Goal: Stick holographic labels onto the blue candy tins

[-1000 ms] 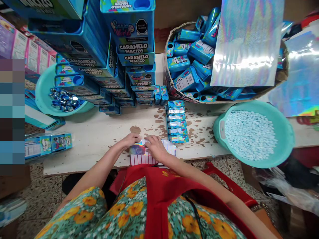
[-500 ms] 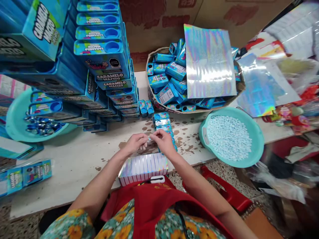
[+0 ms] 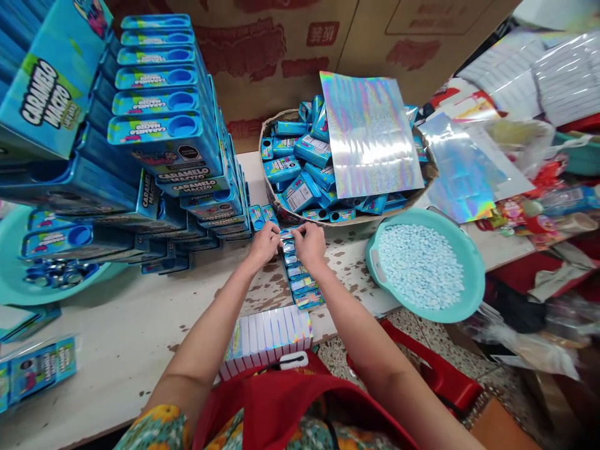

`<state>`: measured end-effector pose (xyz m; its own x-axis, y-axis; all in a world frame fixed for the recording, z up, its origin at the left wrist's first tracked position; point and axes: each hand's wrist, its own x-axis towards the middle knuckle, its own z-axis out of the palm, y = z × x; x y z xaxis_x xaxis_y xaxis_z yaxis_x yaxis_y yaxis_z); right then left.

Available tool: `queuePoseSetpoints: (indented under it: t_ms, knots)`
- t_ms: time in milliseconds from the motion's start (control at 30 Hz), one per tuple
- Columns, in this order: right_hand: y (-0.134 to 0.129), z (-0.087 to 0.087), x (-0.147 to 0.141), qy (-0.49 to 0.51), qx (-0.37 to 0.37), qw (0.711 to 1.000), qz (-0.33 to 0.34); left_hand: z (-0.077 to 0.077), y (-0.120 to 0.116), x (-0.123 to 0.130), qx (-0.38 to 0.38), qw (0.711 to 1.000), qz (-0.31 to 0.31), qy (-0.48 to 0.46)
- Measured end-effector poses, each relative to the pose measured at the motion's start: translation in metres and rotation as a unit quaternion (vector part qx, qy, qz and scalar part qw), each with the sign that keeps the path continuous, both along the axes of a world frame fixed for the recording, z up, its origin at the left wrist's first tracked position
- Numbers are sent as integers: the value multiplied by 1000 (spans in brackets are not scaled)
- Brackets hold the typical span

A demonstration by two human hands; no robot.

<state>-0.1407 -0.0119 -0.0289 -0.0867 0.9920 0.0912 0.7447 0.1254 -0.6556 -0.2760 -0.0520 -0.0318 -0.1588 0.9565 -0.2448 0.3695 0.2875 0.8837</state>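
Striped shiny stack (image 3: 274, 331) nearest, on counter (image 3: 135, 328). Beyond, row of blue boxes (image 3: 297, 272); left hand (image 3: 263, 244) and right hand (image 3: 310, 246) at far-end box (image 3: 285, 234), fingers bent almost together, cannot tell if gripping. Box likely light, stiff, slick; take by side edges.

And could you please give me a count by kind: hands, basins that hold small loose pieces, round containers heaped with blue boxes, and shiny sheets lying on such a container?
Hands: 2 (left hand, right hand), at the row of blue boxes
Basins: 2 (basin of pale pieces, basin of metallic pieces)
Round container: 1
Shiny sheet: 1
Total: 6
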Motion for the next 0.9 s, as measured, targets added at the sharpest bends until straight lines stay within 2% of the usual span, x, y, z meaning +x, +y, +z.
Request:
queuePoseSetpoints:
  t_ms: [200, 333, 467, 533, 633, 733, 833, 900]
  knots:
    - [1, -13, -9, -36, 17, 999, -19, -8, 7, -2, -16, 999, 9, 32]
    - [2, -18, -9, -12, 7, 999, -29, -16, 3, 0, -11, 999, -2, -47]
    - [2, -22, -8, 1, 7, 1000, -30, -28, -3, 7, 19, 995, 32, -93]
    - [2, -23, -9, 1, 18, 999, -35, -34, -4, 12, 31, 996, 52, -66]
    - [2, -25, -11, 0, 31, 999, -39, -39, -6, 20, 33, 996, 72, 39]
    - [3, -23, -8, 15, 31, 999, -20, -41, -11, 22, -24, 986, 65, 152]
    - [5, -19, 10, 95, -3, 995, 12, -41, -21, 15, -93, 977, 23, 192]
    - [3, -19, 29, 167, -32, 986, 1, -41, -29, 11, -77, 980, 39, 182]
